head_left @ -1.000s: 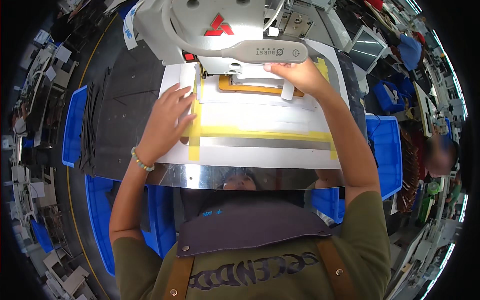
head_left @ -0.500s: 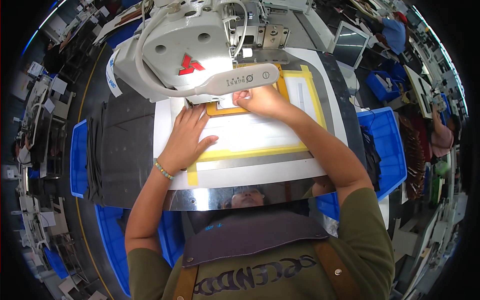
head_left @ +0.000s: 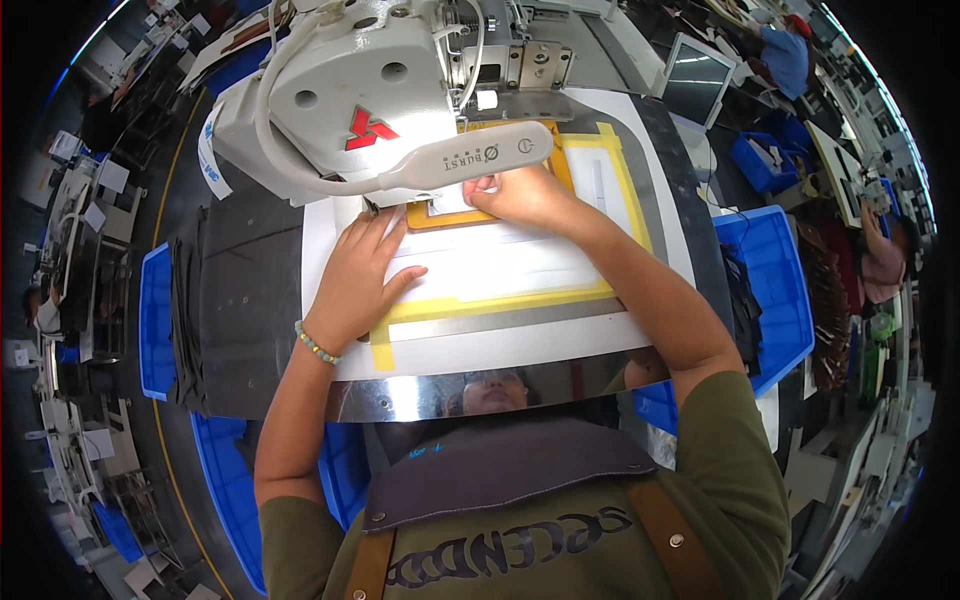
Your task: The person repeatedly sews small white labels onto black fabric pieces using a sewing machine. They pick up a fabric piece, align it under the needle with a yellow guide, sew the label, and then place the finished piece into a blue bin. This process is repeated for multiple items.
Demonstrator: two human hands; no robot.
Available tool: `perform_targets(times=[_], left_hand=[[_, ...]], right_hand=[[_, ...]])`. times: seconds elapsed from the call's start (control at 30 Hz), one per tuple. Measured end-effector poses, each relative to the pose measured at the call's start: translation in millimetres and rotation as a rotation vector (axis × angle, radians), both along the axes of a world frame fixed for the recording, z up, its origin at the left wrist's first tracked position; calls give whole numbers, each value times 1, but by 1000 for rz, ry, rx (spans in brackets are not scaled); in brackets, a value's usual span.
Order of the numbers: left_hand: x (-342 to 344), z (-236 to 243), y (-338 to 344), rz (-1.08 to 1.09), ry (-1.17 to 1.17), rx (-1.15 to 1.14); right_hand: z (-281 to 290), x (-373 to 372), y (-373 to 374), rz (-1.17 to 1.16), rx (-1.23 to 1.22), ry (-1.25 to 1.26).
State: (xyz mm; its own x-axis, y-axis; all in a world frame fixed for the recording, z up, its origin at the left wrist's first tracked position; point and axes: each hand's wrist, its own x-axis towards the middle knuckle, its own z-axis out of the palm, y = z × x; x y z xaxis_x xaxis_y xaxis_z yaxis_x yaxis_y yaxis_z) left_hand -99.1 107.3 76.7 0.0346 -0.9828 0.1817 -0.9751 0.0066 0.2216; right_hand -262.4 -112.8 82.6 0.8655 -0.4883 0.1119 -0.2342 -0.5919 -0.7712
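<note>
A: Nearest?
B: Olive shirt (head_left: pixel 530 575), dark lettering (head_left: pixel 510 545). Beyond the tabletop's (head_left: pixel 410 398) near edge, left hand (head_left: pixel 352 280) open, fingers spread over white sheet (head_left: pixel 490 260).
A: Step?
B: Apparently positioning, calling for steady fingers: right hand (head_left: pixel 515 200) curled at amber frame (head_left: pixel 450 220), toward far edge, grip unclear. Above: printed lamp (head_left: pixel 460 162), red-emblemed machine head (head_left: pixel 335 110).

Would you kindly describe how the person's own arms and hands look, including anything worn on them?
Neither the left hand nor the right hand wears a glove. A beaded bracelet with greenish and yellow beads circles the left wrist; none shows on the right. The short olive-green sleeves end around the elbows.
</note>
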Motion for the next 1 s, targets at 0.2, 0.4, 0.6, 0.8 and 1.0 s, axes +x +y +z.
perform_targets(times=[0.2, 0.4, 0.6, 0.8, 1.0], left_hand=[[0, -5, -2, -68, -73, 22], [-2, -9, -6, -38, -98, 28], [1, -20, -7, -21, -63, -42], [0, -20, -5, -9, -52, -40], [0, -18, -4, 0, -45, -18]], right_hand=[[-20, 9, -2, -11, -49, -17], [-1, 6, -9, 94, -22, 118], [47, -19, -64, 242, 43, 292], [46, -29, -35, 205, -283, 609], [40, -25, -20, 192, -495, 655]])
